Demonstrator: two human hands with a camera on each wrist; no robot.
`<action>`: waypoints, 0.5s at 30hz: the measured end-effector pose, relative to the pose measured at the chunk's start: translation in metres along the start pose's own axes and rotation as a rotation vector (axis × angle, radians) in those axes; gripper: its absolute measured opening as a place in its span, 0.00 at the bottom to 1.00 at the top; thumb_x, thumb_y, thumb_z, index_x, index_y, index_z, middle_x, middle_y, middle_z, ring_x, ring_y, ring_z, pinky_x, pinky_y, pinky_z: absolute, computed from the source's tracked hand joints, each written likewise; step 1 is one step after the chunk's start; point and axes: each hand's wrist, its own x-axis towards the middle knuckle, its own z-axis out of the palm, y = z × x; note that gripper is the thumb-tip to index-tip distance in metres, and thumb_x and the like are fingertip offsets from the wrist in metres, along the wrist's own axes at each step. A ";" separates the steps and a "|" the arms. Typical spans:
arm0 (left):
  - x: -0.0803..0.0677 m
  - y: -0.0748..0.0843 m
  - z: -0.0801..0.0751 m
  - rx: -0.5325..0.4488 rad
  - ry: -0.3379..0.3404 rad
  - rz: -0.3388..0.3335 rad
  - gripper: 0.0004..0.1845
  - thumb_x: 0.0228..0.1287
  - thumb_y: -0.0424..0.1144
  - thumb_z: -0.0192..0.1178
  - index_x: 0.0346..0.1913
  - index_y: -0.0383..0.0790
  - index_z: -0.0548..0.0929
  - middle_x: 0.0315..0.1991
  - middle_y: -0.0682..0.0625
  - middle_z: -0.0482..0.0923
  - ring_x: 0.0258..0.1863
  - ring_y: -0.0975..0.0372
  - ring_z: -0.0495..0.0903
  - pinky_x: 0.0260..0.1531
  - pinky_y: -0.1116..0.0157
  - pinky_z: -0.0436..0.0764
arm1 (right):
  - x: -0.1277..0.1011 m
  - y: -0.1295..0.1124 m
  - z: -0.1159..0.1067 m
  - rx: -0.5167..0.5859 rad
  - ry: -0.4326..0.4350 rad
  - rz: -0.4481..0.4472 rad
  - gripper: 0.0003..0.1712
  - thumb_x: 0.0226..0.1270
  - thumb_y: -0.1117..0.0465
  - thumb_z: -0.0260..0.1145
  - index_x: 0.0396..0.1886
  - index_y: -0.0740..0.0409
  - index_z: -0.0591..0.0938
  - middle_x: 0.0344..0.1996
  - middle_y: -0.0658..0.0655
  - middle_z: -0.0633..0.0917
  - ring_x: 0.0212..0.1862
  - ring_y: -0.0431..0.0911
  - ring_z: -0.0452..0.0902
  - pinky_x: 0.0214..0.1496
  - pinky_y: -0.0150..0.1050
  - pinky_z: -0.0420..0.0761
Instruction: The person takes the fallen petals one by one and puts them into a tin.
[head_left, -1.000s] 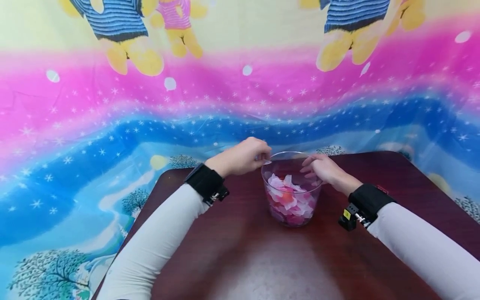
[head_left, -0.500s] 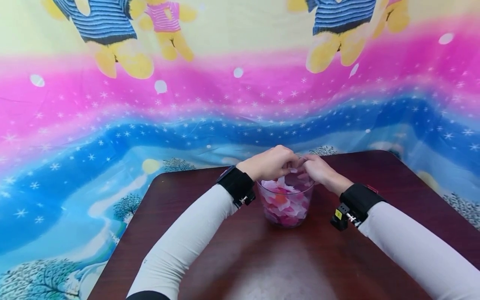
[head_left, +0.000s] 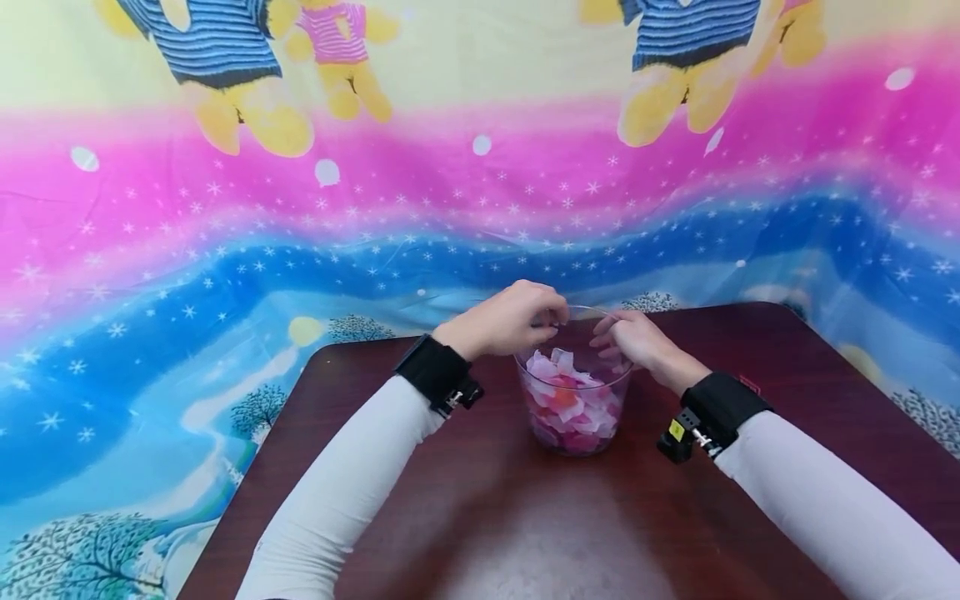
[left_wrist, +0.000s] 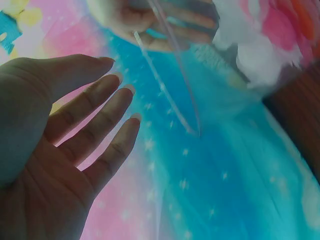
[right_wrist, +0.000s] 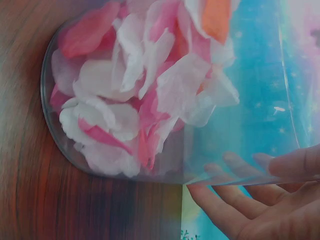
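A clear plastic bucket [head_left: 573, 388] stands upright on the table, partly filled with loose pink, white and orange flower petals [head_left: 564, 410]. At its right side my right hand [head_left: 643, 340] holds the wall near the rim, with the thumb and fingers [right_wrist: 225, 210] on either side of the clear wall in the right wrist view. My left hand [head_left: 506, 318] hovers at the left rim. The left wrist view shows its fingers [left_wrist: 112, 150] relaxed and slightly bent, thumb close to the index finger, no petal between them; the bucket's rim [left_wrist: 167, 100] lies just beyond.
The dark reddish-brown table [head_left: 450, 517] reaches back to a curtain [head_left: 450, 183] printed with bears and snowflakes. Black bands with small cameras [head_left: 457, 396] sit on both wrists.
My left hand moved right over the bucket with a pale petal, and has since drawn back to the left rim without it. The right hand stays on the bucket's right side.
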 end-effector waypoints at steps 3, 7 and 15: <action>-0.018 -0.006 -0.006 -0.023 0.062 -0.007 0.08 0.71 0.31 0.64 0.50 0.39 0.85 0.46 0.48 0.83 0.46 0.60 0.81 0.51 0.63 0.81 | 0.004 0.001 0.001 0.027 0.019 0.010 0.28 0.70 0.67 0.39 0.65 0.71 0.72 0.64 0.72 0.78 0.63 0.66 0.77 0.45 0.46 0.84; -0.040 -0.014 0.000 -0.103 0.158 -0.042 0.07 0.69 0.30 0.65 0.48 0.38 0.86 0.43 0.49 0.84 0.43 0.62 0.82 0.48 0.63 0.82 | 0.014 0.001 0.002 0.039 0.048 0.045 0.29 0.72 0.66 0.38 0.68 0.69 0.71 0.65 0.71 0.76 0.65 0.65 0.75 0.46 0.48 0.81; -0.062 -0.024 0.049 -0.255 0.251 -0.147 0.06 0.69 0.31 0.66 0.46 0.38 0.87 0.38 0.53 0.84 0.38 0.65 0.83 0.43 0.62 0.84 | 0.048 -0.011 -0.002 0.064 0.173 0.131 0.35 0.72 0.64 0.37 0.78 0.66 0.61 0.65 0.70 0.73 0.60 0.63 0.72 0.47 0.49 0.76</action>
